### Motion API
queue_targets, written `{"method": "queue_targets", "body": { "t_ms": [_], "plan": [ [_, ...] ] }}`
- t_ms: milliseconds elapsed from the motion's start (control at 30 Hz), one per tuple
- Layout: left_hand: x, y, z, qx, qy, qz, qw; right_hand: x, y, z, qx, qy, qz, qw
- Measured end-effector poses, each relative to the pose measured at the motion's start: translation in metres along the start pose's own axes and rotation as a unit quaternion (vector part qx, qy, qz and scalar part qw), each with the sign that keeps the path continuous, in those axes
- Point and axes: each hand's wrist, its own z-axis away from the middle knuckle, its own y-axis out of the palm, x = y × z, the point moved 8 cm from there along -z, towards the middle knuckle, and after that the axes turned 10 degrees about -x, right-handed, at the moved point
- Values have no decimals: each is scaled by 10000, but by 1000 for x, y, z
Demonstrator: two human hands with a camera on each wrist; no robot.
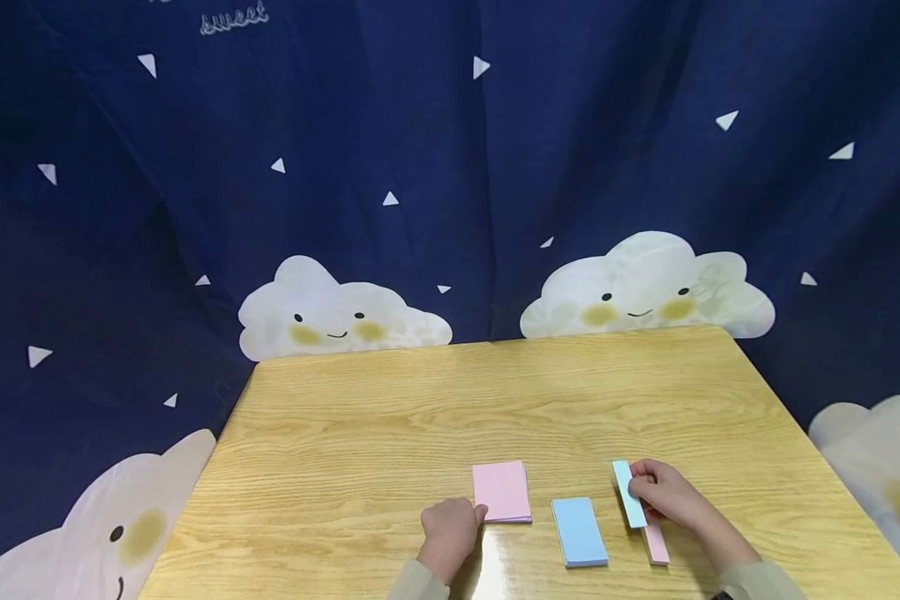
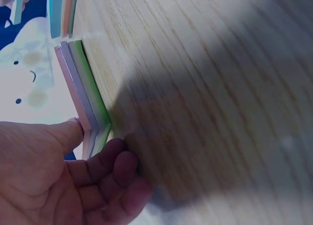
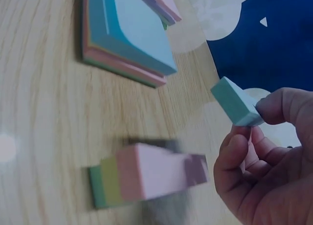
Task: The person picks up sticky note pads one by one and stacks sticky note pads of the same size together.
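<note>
From my remote seat I see a navy cloud-print curtain (image 1: pixel 450 167) hanging behind a light wooden surface (image 1: pixel 390 417). Just beyond the left hand (image 1: pixel 450 527) lies a pink-topped sticky-note pad (image 1: pixel 502 492); that hand's grip is loosely curled, its thumb pressed to the pad's near corner, the fingers bent against the surface and grasping nothing. Between the two hands sits a blue-topped sticky-note pad (image 1: pixel 579 532). The right hand (image 1: pixel 663 493) pinches a narrow light-blue note strip (image 1: pixel 629 493) between thumb and fingertips, lifted clear of the wood in the right wrist view. Directly under that grip, toward me, lies a narrow pink-topped strip pad (image 1: pixel 656 545), its layers green and yellow at one end.
</note>
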Motion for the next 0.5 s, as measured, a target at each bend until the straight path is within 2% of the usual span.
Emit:
{"method": "queue_targets", "body": {
  "t_ms": [67, 100, 233, 333, 500],
  "plan": [
    [-1, -5, 1, 5, -7, -25, 10000, -3, -3, 2, 28, 26, -19, 10000],
    [-1, -13, 2, 69, -47, 8, 10000, -4, -4, 4, 67, 20, -35, 10000],
    [-3, -26, 5, -146, 9, -52, 9999, -11, -8, 7, 107, 82, -97, 9999],
    [-4, -31, 8, -211, 75, -91, 9997, -17, -12, 9, 18, 210, -20, 9998],
    [-5, -32, 8, -86, 89, -84, 9999, -25, -14, 14, 34, 321, 30, 9995]
  ]
}}
